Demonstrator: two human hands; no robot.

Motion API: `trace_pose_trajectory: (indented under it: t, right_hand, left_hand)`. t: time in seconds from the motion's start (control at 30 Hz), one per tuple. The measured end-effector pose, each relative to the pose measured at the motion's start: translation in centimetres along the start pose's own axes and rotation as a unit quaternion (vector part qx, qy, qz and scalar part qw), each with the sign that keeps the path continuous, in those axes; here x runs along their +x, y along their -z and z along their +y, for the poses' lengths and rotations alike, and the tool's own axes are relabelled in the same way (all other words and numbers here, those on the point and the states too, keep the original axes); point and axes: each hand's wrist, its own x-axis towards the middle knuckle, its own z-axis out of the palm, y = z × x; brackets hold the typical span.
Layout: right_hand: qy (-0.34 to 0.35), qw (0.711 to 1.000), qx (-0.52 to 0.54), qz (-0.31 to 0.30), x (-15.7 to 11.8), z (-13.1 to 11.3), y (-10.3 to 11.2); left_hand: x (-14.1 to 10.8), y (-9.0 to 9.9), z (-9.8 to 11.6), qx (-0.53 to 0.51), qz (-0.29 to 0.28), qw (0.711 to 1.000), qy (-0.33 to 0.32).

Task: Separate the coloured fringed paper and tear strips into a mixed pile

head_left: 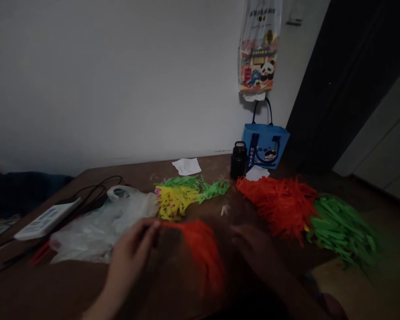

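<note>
Head view: table [80, 284] against pale wall [120, 80]; left fingers [149, 230] pinch red fringe [203, 249], right fingers [243, 235] parted, empty.

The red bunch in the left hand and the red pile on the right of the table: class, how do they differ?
The red bunch is held at one end by the left hand, while the red pile rests on the table.
The red bunch is slimmer; the red pile is bulkier.
The red bunch looks blurred; the red pile is sharper.
Both consist of thin strips.
</note>
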Motion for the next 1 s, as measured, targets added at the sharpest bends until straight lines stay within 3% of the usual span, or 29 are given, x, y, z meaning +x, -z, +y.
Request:
trace_pose_trajectory:
  t: [0.07,0.17,0.3,0.47,0.6,0.77,0.87,1.0]
  right_hand:
    - [-0.064,0.996,-0.056,0.030,2.5,3.0,1.3]
    - [-0.154,0.977,-0.134,0.061,5.9,7.1,2.6]
    - [-0.219,0.954,-0.195,0.057,9.1,10.2,2.4]
    - [-0.166,0.964,-0.205,0.031,11.0,9.7,1.1]
    - [-0.008,0.978,-0.204,0.043,8.7,5.9,-0.2]
    - [0.265,0.951,-0.161,-0.007,1.8,1.0,-3.4]
    - [0.331,0.937,-0.115,0.006,-2.1,-0.2,-5.4]
    - [0.301,0.948,-0.084,0.060,-4.8,-0.8,-6.8]
  left_hand:
    - [3.4,1.2,-1.6,0.013,0.050,0.997,0.065]
    - [6.3,1.8,-3.1,0.033,0.048,0.995,0.079]
    - [5.4,0.2,-3.4,0.077,0.022,0.997,0.016]
    - [2.5,-2.7,-2.4,0.060,-0.051,0.991,-0.110]
    - [0.3,-4.0,-0.1,0.078,-0.093,0.969,-0.217]
    - [-3.0,-6.3,3.5,0.148,-0.164,0.880,-0.420]
    - [-4.5,-7.4,3.5,0.176,-0.219,0.869,-0.407]
    - [-6.4,-7.2,1.3,0.184,-0.222,0.892,-0.348]
